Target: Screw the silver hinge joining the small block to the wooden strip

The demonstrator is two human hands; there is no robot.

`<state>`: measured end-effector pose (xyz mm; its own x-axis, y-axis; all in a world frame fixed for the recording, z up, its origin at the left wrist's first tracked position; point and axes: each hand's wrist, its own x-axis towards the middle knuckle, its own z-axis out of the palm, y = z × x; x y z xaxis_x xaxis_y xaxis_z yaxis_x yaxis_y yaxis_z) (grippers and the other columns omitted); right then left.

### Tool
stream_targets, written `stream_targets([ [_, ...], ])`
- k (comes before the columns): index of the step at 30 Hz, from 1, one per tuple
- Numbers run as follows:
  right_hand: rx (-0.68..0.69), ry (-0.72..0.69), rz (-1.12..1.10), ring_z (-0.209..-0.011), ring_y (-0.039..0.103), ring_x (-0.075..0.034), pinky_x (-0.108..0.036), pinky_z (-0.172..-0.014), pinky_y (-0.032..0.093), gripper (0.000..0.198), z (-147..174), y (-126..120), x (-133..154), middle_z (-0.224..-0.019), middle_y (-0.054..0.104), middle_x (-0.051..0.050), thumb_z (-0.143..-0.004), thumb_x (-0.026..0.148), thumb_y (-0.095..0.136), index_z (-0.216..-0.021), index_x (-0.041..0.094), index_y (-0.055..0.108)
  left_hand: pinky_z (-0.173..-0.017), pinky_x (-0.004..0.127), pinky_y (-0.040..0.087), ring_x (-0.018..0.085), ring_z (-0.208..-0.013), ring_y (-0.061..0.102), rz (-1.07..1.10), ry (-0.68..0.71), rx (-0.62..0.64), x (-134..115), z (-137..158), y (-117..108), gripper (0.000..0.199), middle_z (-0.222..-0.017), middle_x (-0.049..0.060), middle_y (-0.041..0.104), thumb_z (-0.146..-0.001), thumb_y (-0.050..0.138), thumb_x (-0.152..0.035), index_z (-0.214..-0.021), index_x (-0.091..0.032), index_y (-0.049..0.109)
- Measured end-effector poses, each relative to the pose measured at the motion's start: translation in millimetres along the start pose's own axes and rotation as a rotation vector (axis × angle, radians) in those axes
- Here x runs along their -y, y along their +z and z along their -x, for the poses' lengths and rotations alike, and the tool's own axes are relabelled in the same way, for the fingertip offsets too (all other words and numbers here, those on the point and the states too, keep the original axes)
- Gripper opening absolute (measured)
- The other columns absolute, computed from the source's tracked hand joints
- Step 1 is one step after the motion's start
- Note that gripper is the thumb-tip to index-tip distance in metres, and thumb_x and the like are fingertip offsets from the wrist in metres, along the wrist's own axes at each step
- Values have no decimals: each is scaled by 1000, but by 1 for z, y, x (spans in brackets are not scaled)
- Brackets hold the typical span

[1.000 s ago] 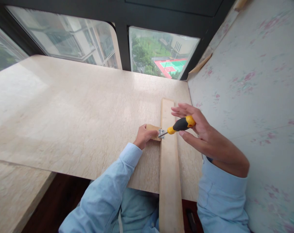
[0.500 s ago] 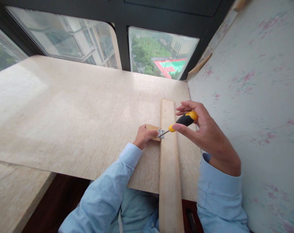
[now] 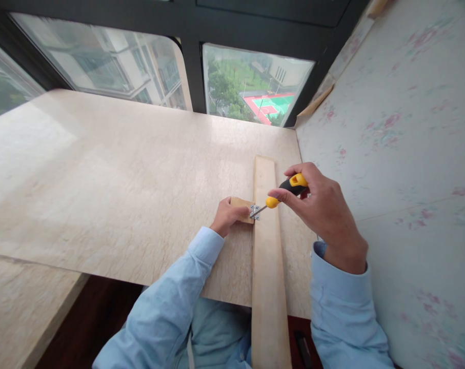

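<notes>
Near the middle of the frame, the left hand (image 3: 227, 215) is closed on a small, flat, rectangular block of pale yellow wood (image 3: 240, 203), its thumb laid across the top. The block butts against the left edge of a long, pale, straight wooden board (image 3: 268, 261), which runs from just right of centre down to the bottom edge of the frame. A small silver metal hinge (image 3: 257, 211) spans the seam between the two pieces, its left leaf on the block and its right leaf on the board.

The right hand (image 3: 326, 212), right of centre, grips a screwdriver with a black and yellow handle (image 3: 271, 202) between thumb and fingers. The tool slants down to the left, and its steel shaft ends at the lower left part of the hinge (the tip is too small to tell whether it sits in a screw).

The board and block lie on a glossy beige marbled countertop (image 3: 120, 179). Dark-framed window panes (image 3: 255, 82) fill the top, and a pale floral-papered wall (image 3: 401, 169) rises along the right side.
</notes>
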<state>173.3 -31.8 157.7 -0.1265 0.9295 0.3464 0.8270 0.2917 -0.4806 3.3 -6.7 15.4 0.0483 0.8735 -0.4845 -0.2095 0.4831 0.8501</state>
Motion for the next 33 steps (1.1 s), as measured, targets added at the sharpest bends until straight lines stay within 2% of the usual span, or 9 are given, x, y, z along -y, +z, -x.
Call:
stream_targets([
  [3,25,-14,-56,-65,60,-17,-33,-64,53,54,0,2,-1,-93,68,-5,-81,68,64,-109,22,61,-55,23,51,13,-61,63,-8,2,2,1,0,-1,29,-70,0,67,-57,78,-7,-80,-14,62],
  [7,9,-32,-80,-89,64,-24,-35,-70,56,58,2,0,-7,-108,66,-10,-84,67,61,-123,23,60,-56,24,51,14,-63,64,-12,4,10,1,-1,-2,29,-73,1,68,-58,79,-8,-82,-13,63],
  [10,-14,-17,-64,-87,64,-23,-36,-71,57,53,2,-2,-9,-102,67,-9,-88,62,60,-126,24,61,-57,25,52,15,-65,65,-8,-12,8,1,-1,-2,30,-75,2,69,-58,79,-8,-82,-12,64],
  [14,-31,11,-130,-82,66,-21,-36,-72,61,52,1,-2,-7,-99,69,-6,-85,54,68,-127,24,62,-58,25,51,14,-64,63,-23,-7,-7,0,-1,-1,28,-73,1,68,-57,79,-7,-80,-13,63],
  [19,50,18,-326,-99,69,-22,-41,-91,62,53,4,-1,-4,-113,69,-6,-85,38,71,-133,25,56,-57,23,50,14,-64,62,-13,-8,3,1,-2,-1,30,-70,-2,66,-58,79,-8,-78,-16,59],
  [25,143,-27,-435,-122,63,-24,-46,-106,54,48,8,-4,0,-130,63,-8,-85,20,64,-132,26,53,-56,23,49,14,-62,61,-29,-12,-18,0,-1,0,28,-69,-2,65,-58,78,-7,-77,-17,59],
  [29,171,-49,-416,-126,59,-26,-47,-106,54,45,8,-4,1,-132,61,-8,-88,29,65,-132,28,55,-56,23,48,14,-62,62,-29,-7,-17,-1,0,0,27,-69,-1,66,-58,78,-7,-77,-16,60],
  [33,110,-87,-318,-108,65,-24,-43,-92,60,47,5,-2,-1,-119,65,-8,-88,42,68,-131,28,59,-55,23,48,13,-61,60,-20,-9,-21,-1,0,-1,28,-68,-2,65,-58,77,-7,-77,-16,59],
])
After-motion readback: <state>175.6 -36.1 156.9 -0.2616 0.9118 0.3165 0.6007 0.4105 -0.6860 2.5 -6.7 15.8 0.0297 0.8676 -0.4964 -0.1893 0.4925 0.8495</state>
